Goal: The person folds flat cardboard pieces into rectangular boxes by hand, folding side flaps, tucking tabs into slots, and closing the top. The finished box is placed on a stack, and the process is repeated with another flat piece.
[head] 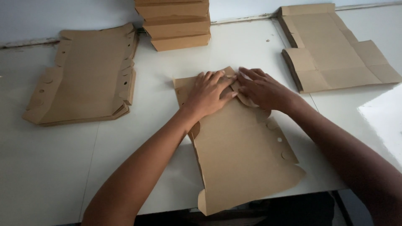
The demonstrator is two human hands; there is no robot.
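Both the left hand (208, 94) and the right hand (264, 89) press flat, fingers spread (gripping nothing), on the far end of a flat brown cardboard box blank (243, 163) on the white table (50, 167).

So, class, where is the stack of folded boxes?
The stack of folded boxes stands at the table's far edge, top centre, beyond both hands.

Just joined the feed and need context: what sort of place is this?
Probably a small box-folding workstation. Both hands press on a flat cardboard sheet on a white table, with piles of flat sheets at both sides and a stack of folded boxes behind.
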